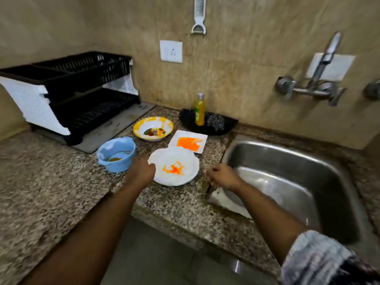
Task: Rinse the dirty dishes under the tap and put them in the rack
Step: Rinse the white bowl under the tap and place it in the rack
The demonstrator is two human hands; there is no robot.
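Observation:
A round white plate (176,163) smeared with orange sauce lies on the granite counter (51,182) just left of the sink (287,161). My left hand (141,170) grips its left rim. My right hand (223,175) hovers at the sink's near-left corner, fingers curled, holding nothing that I can see. Behind the plate lie a square white plate (188,141) with an orange smear and a yellow-rimmed bowl (153,128) with food remains. A light blue pot (116,154) stands to the left. The black two-tier rack (82,89) stands at the back left. The tap (322,79) is on the wall above the sink.
A black tray (226,125) at the back holds a yellow soap bottle (200,110) and a steel scrubber (216,122). A grey mat (115,128) lies under the rack. A grater (199,15) hangs on the wall above a socket (171,51).

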